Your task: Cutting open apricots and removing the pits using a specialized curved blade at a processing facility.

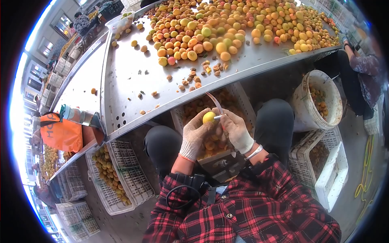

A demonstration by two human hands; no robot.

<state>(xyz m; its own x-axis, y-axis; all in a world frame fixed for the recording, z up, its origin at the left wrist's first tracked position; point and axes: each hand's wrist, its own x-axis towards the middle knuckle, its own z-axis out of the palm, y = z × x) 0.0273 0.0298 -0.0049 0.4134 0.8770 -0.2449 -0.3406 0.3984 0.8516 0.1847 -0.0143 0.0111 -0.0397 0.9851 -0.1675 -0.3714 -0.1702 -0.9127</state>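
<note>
My left hand [196,130], in a stained knit glove, holds a yellow apricot [208,117] between thumb and fingers. In my right hand [237,129], also gloved, is a curved knife [216,101] with its blade pointing up and away from me. A short metallic piece [218,117] sticks out of the right hand towards the apricot's side; whether it belongs to the knife cannot be told. Both hands are close together over a crate [240,91] of apricot pieces between my knees. Just beyond lies the metal table [127,79], bearing a large heap of apricots [194,39].
Apricot stones [190,80] lie near the table's raised front edge. A white bucket [326,121] and a crate [304,158] stand at right, near a seated person [363,70]. At left are an orange bag [62,133] and a crate of apricots [132,173].
</note>
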